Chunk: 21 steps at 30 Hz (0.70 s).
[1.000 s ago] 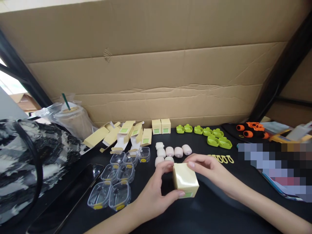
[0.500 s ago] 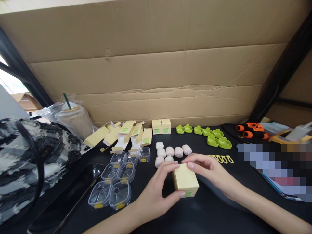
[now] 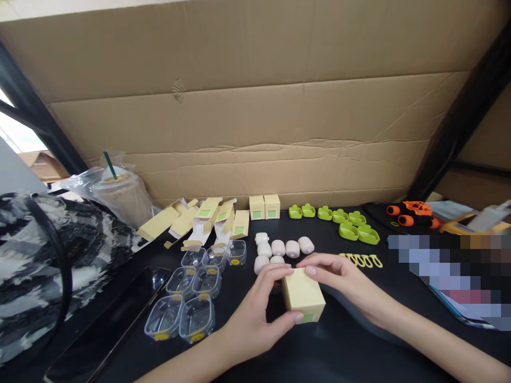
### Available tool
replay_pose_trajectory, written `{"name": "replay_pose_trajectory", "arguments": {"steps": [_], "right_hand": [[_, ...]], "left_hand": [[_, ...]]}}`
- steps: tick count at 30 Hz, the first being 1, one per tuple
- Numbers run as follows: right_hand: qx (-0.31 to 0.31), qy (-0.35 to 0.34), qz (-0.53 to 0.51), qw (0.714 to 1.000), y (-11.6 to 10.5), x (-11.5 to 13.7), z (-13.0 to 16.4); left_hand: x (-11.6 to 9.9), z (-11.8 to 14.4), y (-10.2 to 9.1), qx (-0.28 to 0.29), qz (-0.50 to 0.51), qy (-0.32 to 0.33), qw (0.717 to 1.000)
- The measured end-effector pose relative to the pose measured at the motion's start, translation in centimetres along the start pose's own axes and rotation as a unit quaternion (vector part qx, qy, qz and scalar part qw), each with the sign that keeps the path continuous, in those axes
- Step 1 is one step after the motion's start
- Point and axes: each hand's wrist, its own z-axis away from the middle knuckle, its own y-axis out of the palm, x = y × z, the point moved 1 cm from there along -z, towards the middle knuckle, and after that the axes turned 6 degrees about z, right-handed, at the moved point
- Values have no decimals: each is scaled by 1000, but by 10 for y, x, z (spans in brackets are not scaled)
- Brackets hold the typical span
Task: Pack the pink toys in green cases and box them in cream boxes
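A small pale-yellow cardboard box (image 3: 304, 291) with a green label on its near face is held between both hands over the black table. My left hand (image 3: 263, 314) grips its left side, thumb on the near lower edge and fingers at the far top corner. My right hand (image 3: 339, 276) pinches the far end of the box, its thumb on the top edge; the far side of the box is hidden from me. Just beyond the hands sit several rounded white and pinkish pieces (image 3: 293, 248). Several yellow loop-shaped pieces (image 3: 365, 260) lie right of my right hand.
Clear plastic cups (image 3: 197, 318) stand at left, beside a dark phone (image 3: 112, 322). Opened boxes (image 3: 203, 223) and two closed boxes (image 3: 264, 206) line the back. Green trays (image 3: 348, 231) sit back right, near an orange toy car (image 3: 415, 211). A bagged drink cup (image 3: 122, 197) stands back left.
Almost nothing differs. Both hands keep their hold on the box, which has shifted by a very small amount.
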Motion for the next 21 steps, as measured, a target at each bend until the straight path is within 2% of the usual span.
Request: {"name": "replay_pose_trajectory", "arguments": {"steps": [4,8,15,18,21], "right_hand": [[-2,15,-15,1000,2,-2,1],[-10,-11,-29,999,3,-5,0],[0,-81,83,993,6,-8,-1],[13,-154,173,973,-1,-2,2],[85,-229,262,934,-10,8,4]], "left_hand": [[1,0,0,4,2,-7,1000],[2,1,1,2,1,-3,1000],[-1,-1,0,0,-1,-9,1000],[-1,-1,0,-2,0,-19,1000],[0,-1,0,-4,3,-22,1000]]}}
